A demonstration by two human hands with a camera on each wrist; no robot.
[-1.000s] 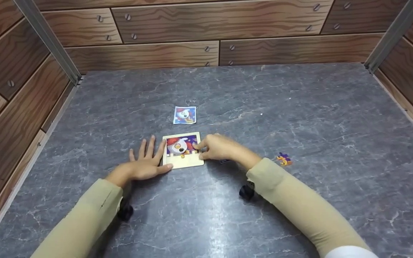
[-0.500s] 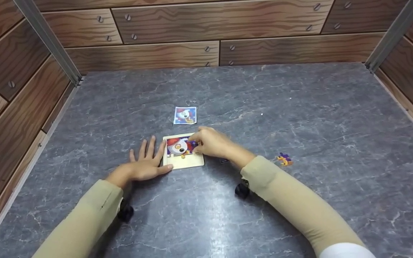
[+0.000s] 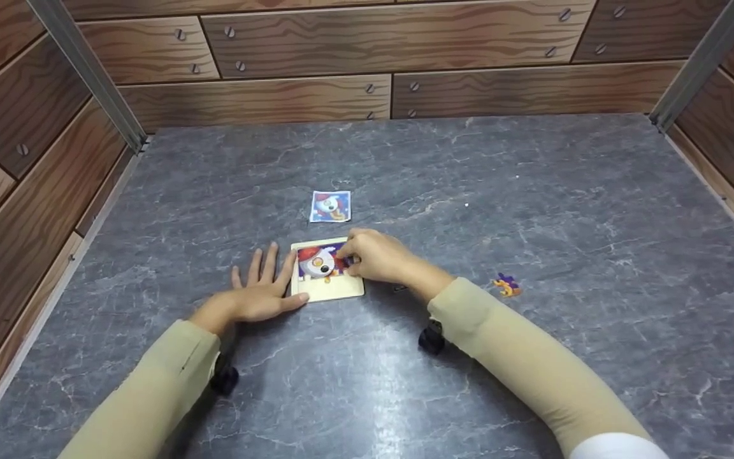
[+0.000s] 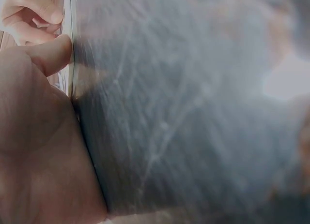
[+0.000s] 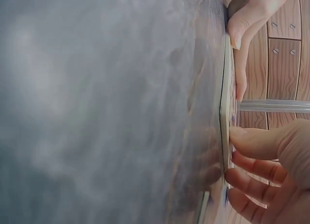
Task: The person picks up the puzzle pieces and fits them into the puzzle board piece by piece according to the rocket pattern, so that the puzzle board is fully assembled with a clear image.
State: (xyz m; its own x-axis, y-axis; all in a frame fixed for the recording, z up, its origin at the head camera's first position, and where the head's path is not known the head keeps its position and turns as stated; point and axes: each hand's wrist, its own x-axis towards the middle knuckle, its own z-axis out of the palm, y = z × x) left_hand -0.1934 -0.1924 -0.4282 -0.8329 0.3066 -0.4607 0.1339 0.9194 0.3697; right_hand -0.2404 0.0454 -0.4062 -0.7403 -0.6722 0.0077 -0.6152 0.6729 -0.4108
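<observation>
A cream puzzle board point(image 3: 329, 293) lies flat, its upper part filled with a picture of a white dog-like figure in a red hat; the lower strip is bare cream. My left hand point(image 3: 257, 296) rests spread beside it, index finger along the left edge and thumb on the lower left corner. Over the right side of the picture, my right hand point(image 3: 376, 255) has its thumb and index finger curled at a purple puzzle piece point(image 3: 348, 261). In the right wrist view, the right thumb point(image 5: 254, 142) touches the board's edge point(image 5: 224, 108). The right fingers partly cover the picture.
Beyond the board lies a small picture card point(image 3: 331, 206) with the same figure. A purple and orange puzzle piece point(image 3: 507, 285) sits to the right. Another dark piece point(image 3: 401, 289) shows partly beside the right wrist. Wood-patterned walls point(image 3: 297, 99) enclose the grey marbled table point(image 3: 571, 210).
My right hand has shifted left and slightly away from me, from the board's right edge onto the picture's right side. The left hand and board have stayed put.
</observation>
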